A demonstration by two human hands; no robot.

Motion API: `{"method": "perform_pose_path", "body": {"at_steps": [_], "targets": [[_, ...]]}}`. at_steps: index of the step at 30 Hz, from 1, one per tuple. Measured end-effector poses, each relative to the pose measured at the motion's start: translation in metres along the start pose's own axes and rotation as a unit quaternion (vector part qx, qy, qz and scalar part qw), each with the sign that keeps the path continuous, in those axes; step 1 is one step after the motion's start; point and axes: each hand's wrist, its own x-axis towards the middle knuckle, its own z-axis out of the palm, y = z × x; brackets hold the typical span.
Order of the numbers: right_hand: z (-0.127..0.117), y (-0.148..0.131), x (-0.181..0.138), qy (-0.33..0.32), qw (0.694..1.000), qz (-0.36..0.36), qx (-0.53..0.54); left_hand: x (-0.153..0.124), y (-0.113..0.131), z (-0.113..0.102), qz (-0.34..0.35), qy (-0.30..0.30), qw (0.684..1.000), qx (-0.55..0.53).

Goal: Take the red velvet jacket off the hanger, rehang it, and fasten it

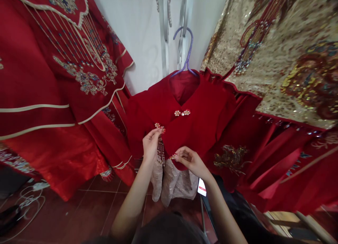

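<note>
A red velvet jacket (200, 121) hangs on a purple hanger (186, 50) in front of me. It has a pearl clasp (182, 113) at the collar and a beaded tassel (160, 153) at its left flap. My left hand (151, 142) pinches the upper clasp button (160, 126) beside the tassel. My right hand (188, 159) pinches the lower button (173, 156) at the jacket's hem. A pale sequined skirt (171, 182) hangs below the jacket.
A red embroidered gown (52, 96) hangs at the left, and a gold sequined garment (285, 50) hangs over red skirts (277, 166) at the right. White cables (31, 198) lie on the dark red tiled floor (92, 209). A white wall (142, 29) stands behind.
</note>
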Motion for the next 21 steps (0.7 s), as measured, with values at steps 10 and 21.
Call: {"method": "perform_pose_path", "body": {"at_steps": [10,21], "targets": [[-0.015,-0.014,-0.009,-0.035,0.997,0.006,-0.065,-0.013,0.025,0.022,0.167,-0.134,0.948,0.234],[-0.025,-0.022,-0.020,-0.035,0.994,-0.002,-0.104,0.022,0.067,0.065,0.527,-0.202,0.602,0.565]]}}
